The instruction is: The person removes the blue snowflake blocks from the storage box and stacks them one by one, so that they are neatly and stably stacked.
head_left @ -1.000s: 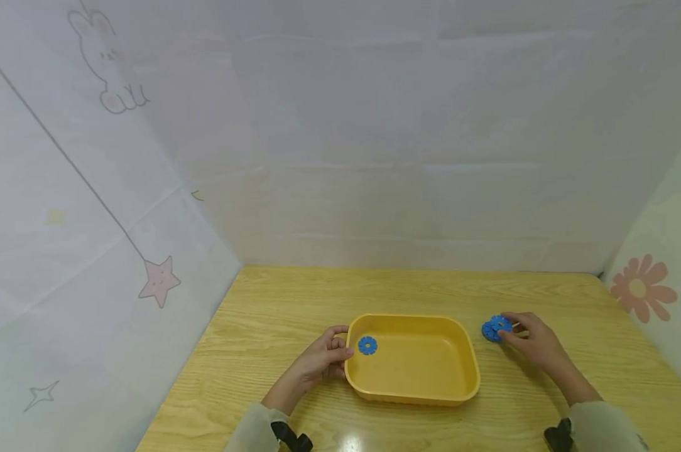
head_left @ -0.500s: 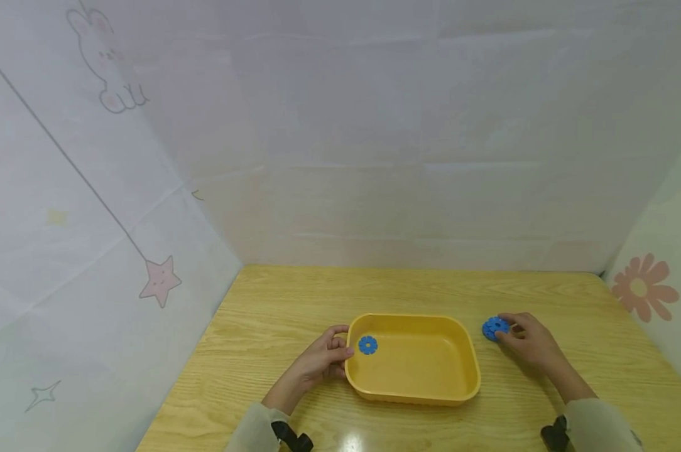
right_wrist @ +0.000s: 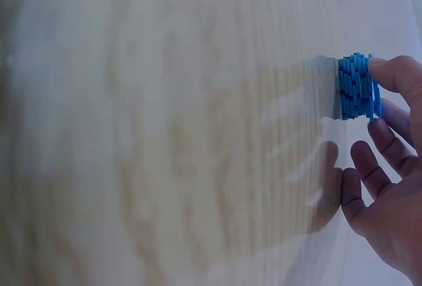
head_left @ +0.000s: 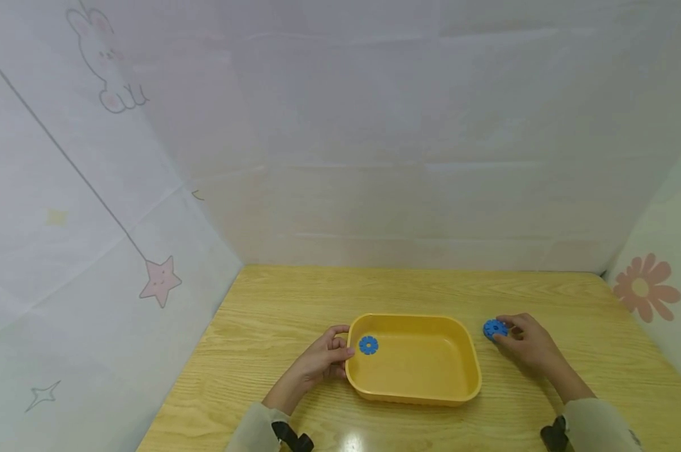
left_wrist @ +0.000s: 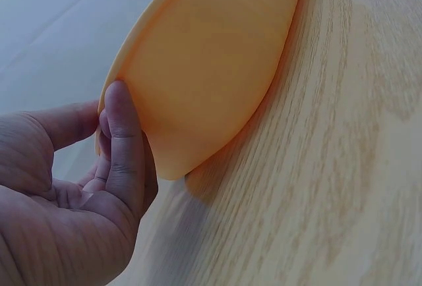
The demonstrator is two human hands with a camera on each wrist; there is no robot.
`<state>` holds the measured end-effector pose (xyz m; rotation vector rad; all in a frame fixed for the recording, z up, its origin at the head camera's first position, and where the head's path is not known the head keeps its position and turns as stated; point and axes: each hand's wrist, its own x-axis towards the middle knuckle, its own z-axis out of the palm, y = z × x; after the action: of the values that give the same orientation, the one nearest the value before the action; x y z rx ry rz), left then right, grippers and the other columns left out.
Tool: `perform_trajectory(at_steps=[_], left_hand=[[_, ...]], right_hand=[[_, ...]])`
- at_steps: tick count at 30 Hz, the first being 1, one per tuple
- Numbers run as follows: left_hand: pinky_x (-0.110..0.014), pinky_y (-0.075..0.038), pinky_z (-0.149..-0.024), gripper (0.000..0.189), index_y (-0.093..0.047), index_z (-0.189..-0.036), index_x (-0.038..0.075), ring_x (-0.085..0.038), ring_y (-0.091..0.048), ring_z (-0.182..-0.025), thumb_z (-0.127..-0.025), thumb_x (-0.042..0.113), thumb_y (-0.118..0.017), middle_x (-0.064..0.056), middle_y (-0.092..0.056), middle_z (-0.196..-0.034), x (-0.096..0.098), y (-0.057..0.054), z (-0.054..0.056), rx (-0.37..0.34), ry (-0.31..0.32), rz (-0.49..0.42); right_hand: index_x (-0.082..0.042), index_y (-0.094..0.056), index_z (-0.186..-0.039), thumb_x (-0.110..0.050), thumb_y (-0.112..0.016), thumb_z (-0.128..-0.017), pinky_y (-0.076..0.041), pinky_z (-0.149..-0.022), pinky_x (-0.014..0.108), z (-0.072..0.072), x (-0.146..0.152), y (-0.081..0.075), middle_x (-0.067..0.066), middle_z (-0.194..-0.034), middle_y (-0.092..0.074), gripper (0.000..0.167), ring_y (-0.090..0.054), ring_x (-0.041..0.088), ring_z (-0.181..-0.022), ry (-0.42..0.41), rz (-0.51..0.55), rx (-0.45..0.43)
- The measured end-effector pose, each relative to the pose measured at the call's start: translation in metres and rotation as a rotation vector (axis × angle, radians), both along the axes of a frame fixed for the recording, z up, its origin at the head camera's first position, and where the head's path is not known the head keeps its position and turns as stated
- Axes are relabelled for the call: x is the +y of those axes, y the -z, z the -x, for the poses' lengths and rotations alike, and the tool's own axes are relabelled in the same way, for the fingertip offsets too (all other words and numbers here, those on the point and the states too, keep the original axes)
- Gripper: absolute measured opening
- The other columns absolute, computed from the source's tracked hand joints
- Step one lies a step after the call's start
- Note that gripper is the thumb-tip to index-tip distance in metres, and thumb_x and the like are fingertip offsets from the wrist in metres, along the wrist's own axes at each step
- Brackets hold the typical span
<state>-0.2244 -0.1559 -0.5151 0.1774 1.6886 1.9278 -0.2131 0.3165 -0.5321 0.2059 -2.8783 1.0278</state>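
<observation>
A yellow plastic tray [head_left: 419, 370] stands on the table. My left hand [head_left: 320, 359] grips its left rim, thumb on one side of the wall and fingers on the other in the left wrist view. A blue flower-shaped disc [head_left: 363, 346] with a centre hole lies flat inside, towards the left. Right of the tray is a stack of several such blue discs [right_wrist: 353, 88]. My right hand [head_left: 534, 344] pinches the topmost flower-shaped disc [right_wrist: 376, 98] between thumb and fingers, right over the stack. The other fingers curve loosely near the table.
The wooden table [head_left: 312, 292] ends at a pale cloth backdrop [head_left: 340, 207] behind and at both sides. A printed star and rabbit show on the left cloth, a pink flower on the right. Black straps [head_left: 292, 437] circle both wrists.
My right hand has shifted slightly left, bringing the disc it holds from offset to lined up over the stack. The left hand and the tray stay practically in place.
</observation>
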Motion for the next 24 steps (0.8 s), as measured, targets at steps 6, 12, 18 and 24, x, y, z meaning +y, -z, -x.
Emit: perform_trajectory(at_steps=[6,12,18,24], left_hand=[[-0.022,-0.056,-0.055,0.062,-0.029,-0.149,0.002,-0.008,-0.059,-0.065,-0.098,0.006,-0.063,0.001,-0.058,-0.092,0.0,-0.001,-0.001,0.006,0.003,0.001],[-0.022,-0.055,-0.055,0.061,-0.03,-0.149,0.002,-0.008,-0.059,-0.065,-0.098,0.005,-0.063,0.001,-0.057,-0.092,0.0,-0.002,-0.002,0.008,-0.001,0.006],[-0.022,-0.055,-0.055,0.06,-0.03,-0.148,0.001,-0.008,-0.059,-0.065,-0.098,0.005,-0.064,0.001,-0.058,-0.092,0.0,-0.001,-0.002,0.013,-0.002,0.006],[-0.022,-0.055,-0.055,0.061,-0.03,-0.148,0.002,-0.008,-0.059,-0.065,-0.098,0.006,-0.064,0.001,-0.058,-0.092,0.0,-0.001,-0.002,0.01,-0.005,0.008]], right_hand=[[0.001,-0.062,-0.131,-0.029,-0.072,-0.095,-0.053,-0.087,0.06,0.0,0.0,0.0,0.02,-0.115,-0.058,0.048,-0.061,0.043,-0.103,0.007,-0.017,-0.029],[0.002,-0.062,-0.13,-0.028,-0.073,-0.094,-0.053,-0.086,0.059,0.0,-0.001,0.0,0.02,-0.113,-0.058,0.048,-0.06,0.04,-0.101,0.006,-0.02,-0.026],[0.004,-0.059,-0.133,-0.03,-0.073,-0.094,-0.053,-0.085,0.059,0.001,0.0,0.0,0.022,-0.114,-0.057,0.053,-0.059,0.038,-0.101,0.002,-0.017,-0.037],[0.003,-0.055,-0.139,-0.034,-0.066,-0.1,-0.053,-0.084,0.057,0.001,-0.004,-0.011,0.027,-0.124,-0.053,0.055,-0.057,0.041,-0.107,0.031,0.023,0.0]])
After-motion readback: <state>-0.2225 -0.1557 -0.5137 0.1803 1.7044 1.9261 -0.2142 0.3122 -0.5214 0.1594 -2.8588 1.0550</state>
